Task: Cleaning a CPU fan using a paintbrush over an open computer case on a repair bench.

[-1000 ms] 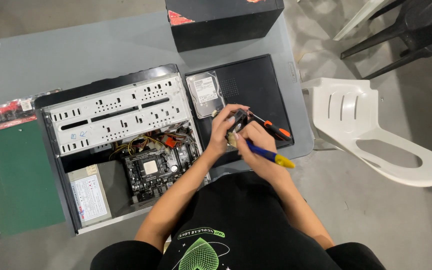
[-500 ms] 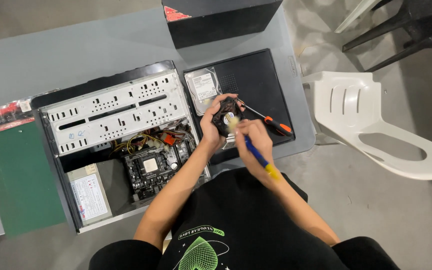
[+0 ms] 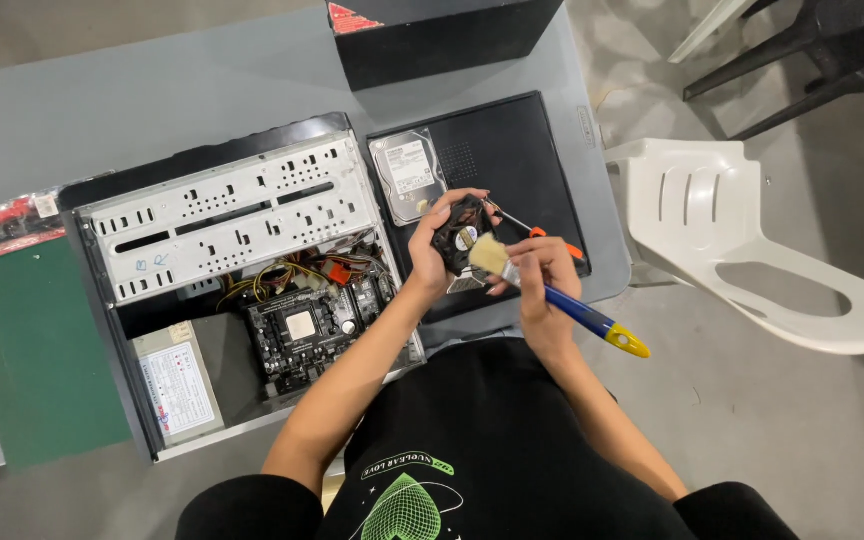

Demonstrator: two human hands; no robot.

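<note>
Left hand [image 3: 430, 250] grips small black fan [image 3: 460, 236] above black side panel [image 3: 512, 160] on table [image 3: 152, 90]. Right hand [image 3: 542, 270] pinches paintbrush [image 3: 552, 297]; bristles touch fan's lower right edge, handle slanting down-right toward body. Open computer case [image 3: 232, 270] sits left.

Your black box [image 3: 432, 45] with a red corner label sits at the worktop's far edge. A white label covers the hard drive [image 3: 408, 177]. Another white label is on the power supply [image 3: 174, 386]. A red-and-clear packet [image 3: 2, 218] lies far left.
</note>
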